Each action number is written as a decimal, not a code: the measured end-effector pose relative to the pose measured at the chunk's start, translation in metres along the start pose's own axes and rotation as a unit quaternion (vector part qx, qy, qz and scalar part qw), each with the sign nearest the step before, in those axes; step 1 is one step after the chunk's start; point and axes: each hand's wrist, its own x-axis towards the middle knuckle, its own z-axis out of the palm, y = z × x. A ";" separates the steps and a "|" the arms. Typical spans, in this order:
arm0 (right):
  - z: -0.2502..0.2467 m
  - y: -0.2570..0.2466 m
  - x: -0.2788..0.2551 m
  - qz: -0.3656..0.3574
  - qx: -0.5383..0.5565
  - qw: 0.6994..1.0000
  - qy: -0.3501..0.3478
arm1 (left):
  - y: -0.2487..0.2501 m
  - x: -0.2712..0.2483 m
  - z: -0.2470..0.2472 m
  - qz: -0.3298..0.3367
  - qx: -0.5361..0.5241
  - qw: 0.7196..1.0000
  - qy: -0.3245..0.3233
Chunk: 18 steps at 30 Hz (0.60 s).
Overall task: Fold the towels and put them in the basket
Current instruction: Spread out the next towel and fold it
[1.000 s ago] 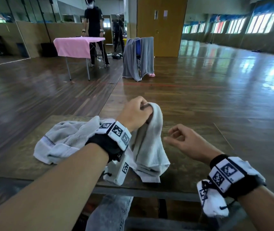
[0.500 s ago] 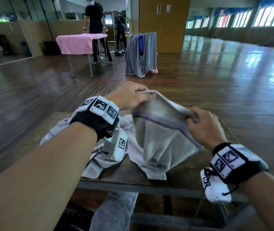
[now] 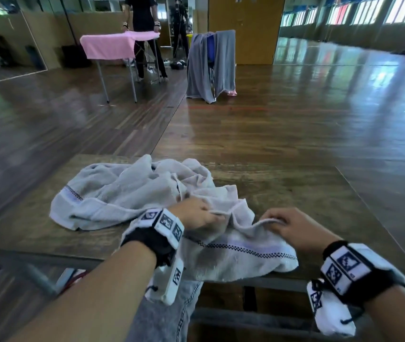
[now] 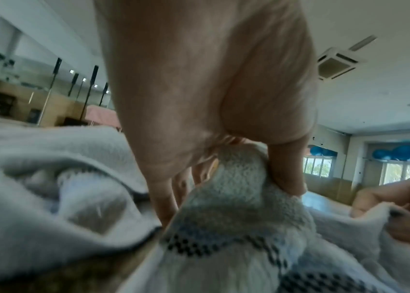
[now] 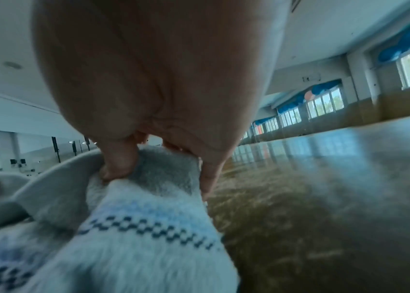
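Observation:
Two pale grey towels with a checked blue stripe lie on the wooden table. One towel is crumpled at the left and back. The other towel lies at the near edge and hangs slightly over it. My left hand pinches its top hem, and my right hand pinches the same hem a little to the right. In the left wrist view thumb and fingers of the left hand clamp the terry cloth. In the right wrist view the right hand grips the striped end. No basket is in view.
Across the wooden floor stand a pink-covered table with a person behind it, and a rack draped with grey cloths. Bare tabletop lies right of the held towel. My knee in jeans is under the table edge.
A second ago only my left hand held the towel aloft. The right hand then took its hem, and both hands have since brought it down to the table's near edge.

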 end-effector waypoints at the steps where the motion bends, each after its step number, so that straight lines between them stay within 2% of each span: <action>1: 0.008 -0.002 0.003 -0.008 0.014 1.000 -0.014 | 0.000 0.005 0.008 0.000 -0.021 1.000 -0.007; 4: 0.029 -0.003 0.013 -0.035 0.053 0.997 -0.040 | 0.004 0.018 0.026 0.010 -0.061 0.998 0.005; 6: 0.033 -0.001 0.021 -0.042 0.068 0.997 -0.024 | 0.011 0.028 0.028 0.035 -0.125 0.991 0.019; 8: 0.030 0.002 0.028 -0.051 0.088 0.994 0.030 | 0.019 0.031 0.024 0.056 -0.195 0.979 0.020; 10: 0.017 0.003 0.040 -0.062 0.121 0.984 0.113 | 0.031 0.037 0.013 0.099 -0.209 0.972 0.039; 12: -0.005 -0.001 0.059 -0.087 0.138 0.969 0.186 | 0.045 0.052 -0.001 0.170 -0.184 0.963 0.096; 15: -0.050 -0.009 0.100 -0.125 0.115 0.940 0.295 | 0.074 0.084 -0.038 0.264 -0.141 0.926 0.228; 18: -0.098 -0.011 0.143 -0.151 0.070 0.922 0.349 | 0.083 0.121 -0.083 0.238 -0.085 0.898 0.359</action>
